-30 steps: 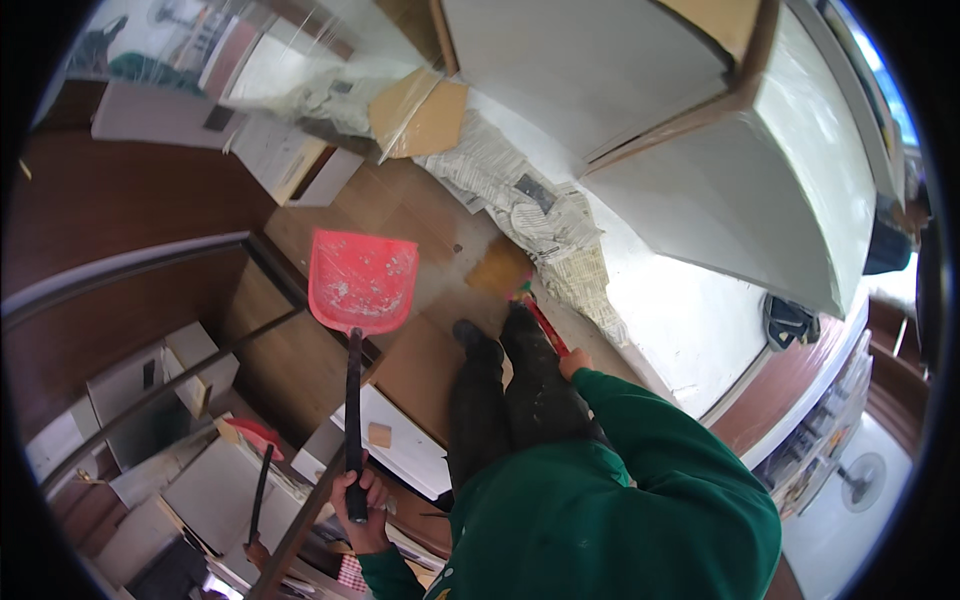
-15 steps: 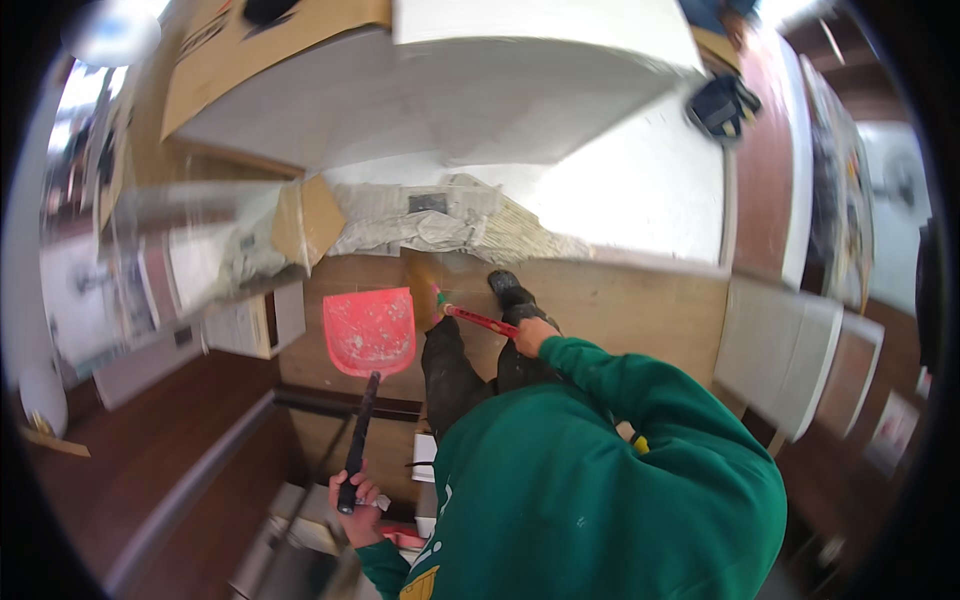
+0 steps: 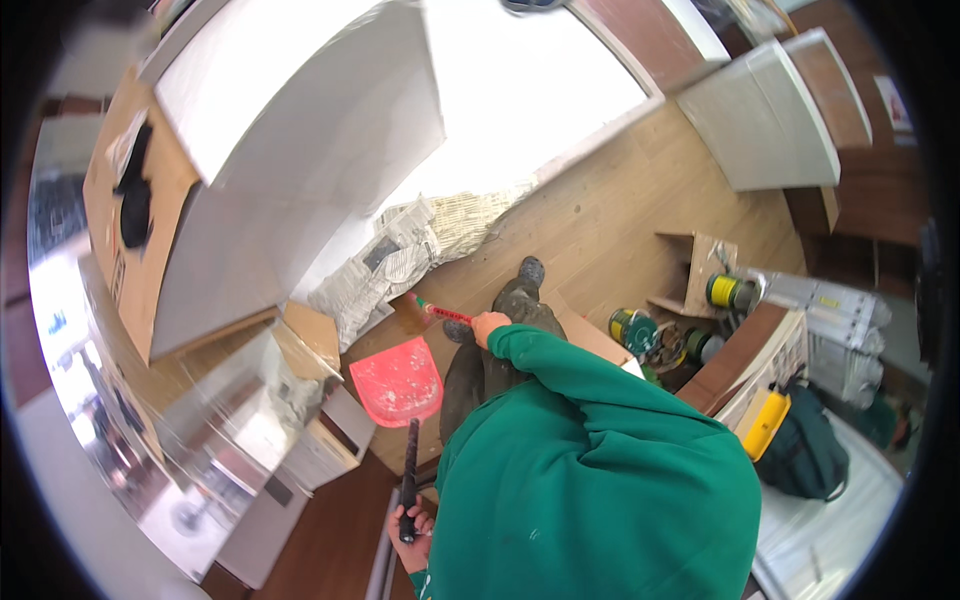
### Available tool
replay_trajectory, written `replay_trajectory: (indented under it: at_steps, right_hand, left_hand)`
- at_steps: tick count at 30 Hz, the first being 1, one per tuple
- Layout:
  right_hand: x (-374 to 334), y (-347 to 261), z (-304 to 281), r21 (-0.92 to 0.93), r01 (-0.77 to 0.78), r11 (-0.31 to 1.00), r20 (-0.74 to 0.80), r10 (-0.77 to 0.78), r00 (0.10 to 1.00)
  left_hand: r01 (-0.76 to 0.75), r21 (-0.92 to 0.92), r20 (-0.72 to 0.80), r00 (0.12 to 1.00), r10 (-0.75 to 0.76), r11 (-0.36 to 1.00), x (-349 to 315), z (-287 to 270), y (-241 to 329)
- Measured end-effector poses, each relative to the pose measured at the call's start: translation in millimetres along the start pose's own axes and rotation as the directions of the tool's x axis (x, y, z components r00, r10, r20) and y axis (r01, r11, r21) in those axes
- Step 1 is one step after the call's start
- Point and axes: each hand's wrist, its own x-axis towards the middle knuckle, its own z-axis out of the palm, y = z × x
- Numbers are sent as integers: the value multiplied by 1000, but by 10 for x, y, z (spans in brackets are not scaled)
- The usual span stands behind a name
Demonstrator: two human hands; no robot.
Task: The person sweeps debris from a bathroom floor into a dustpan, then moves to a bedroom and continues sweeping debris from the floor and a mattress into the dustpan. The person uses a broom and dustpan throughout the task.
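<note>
My left hand (image 3: 411,528) is wrapped round the black handle of a red dustpan (image 3: 397,382), whose scuffed pan carries whitish marks. The pan hangs or rests low, left of my legs; whether it touches the floor I cannot tell. In my right hand (image 3: 489,327) is the red handle of a hand broom (image 3: 447,314), closed in my fingers. The broom points left, past my shoe, toward crumpled newspaper (image 3: 392,255). Its bristles are blurred and hard to make out against the wooden floor (image 3: 570,212).
A white-topped counter (image 3: 520,110) lies ahead, with a cardboard box (image 3: 140,230) at its left. Clear plastic sheeting (image 3: 235,385) covers things on the left. To my right stand tins (image 3: 632,330), a small wooden box (image 3: 690,270), a dark backpack (image 3: 805,445) and a yellow case (image 3: 766,425).
My view has turned right, bringing the tins and backpack into sight. Both hands keep their hold; the dustpan and broom appear lower and farther right in the picture.
</note>
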Motion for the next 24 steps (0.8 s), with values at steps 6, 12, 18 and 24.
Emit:
replay_trajectory:
  at_steps: [6, 12, 18, 24]
  right_hand:
    - [321, 970, 45, 186, -311, 932, -131, 337, 932]
    - [-52, 2253, -28, 267, -440, 857, -246, 502, 829]
    - [-449, 3211, -204, 413, -533, 738, -212, 647, 732]
    - [-1044, 3627, -477, 448, -514, 731, -182, 638, 748]
  left_hand:
    - [-47, 623, -195, 957, 213, 781, -202, 606, 339]
    - [141, 632, -379, 914, 145, 762, -8, 1425, 413]
    - [410, 465, -461, 869, -181, 784, 569, 2055, 436]
    - [549, 507, -553, 798, -238, 664, 952, 2481, 167]
